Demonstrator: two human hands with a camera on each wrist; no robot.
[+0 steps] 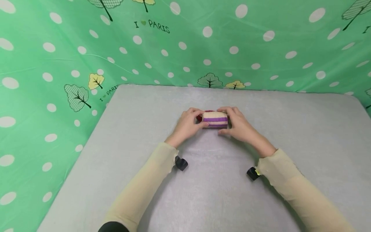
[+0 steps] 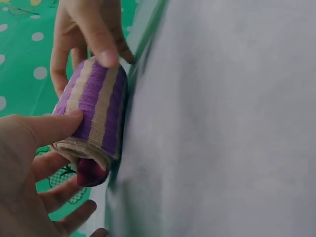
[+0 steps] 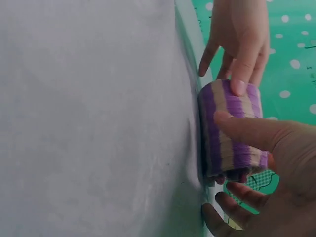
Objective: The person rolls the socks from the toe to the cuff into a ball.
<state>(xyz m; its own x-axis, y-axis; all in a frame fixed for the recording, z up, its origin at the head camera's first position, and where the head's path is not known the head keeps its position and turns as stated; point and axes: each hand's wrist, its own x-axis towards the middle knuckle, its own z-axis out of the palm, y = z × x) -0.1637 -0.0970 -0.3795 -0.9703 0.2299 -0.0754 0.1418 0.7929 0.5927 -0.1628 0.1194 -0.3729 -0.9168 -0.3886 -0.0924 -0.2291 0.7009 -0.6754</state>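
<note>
A purple-and-cream striped roll of ribbed, knit-looking fabric [image 1: 215, 119] sits between two bare hands toward the far side of the broad pale-grey surface [image 1: 203, 187]; whether its underside rests there or is slightly raised, I cannot tell. The left hand [image 1: 188, 124] is partly closed, its thumb pressing the striped outer layer near one end while its index finger goes round behind, the lower fingers spread loosely past the end; this pinch probably keeps the coiled layers from springing loose. The right hand [image 1: 239, 125] arches wide around the opposite end, fingers reaching over the back; its thumb looks clear of the fabric from the head view yet overlaps it in the right wrist view, so how firmly it has hold I cannot tell. One hand at each end likely keeps the roll level and its ends even; a dark-red piece of fabric [image 2: 91, 173] pokes from the coil's core, seemingly wrapped inside. Cream sleeves [image 1: 142, 187] cover the forearms, with small black fittings [image 1: 181, 163] at the wrists; a green cloth with white dots [image 1: 185, 29] hangs beyond.
</note>
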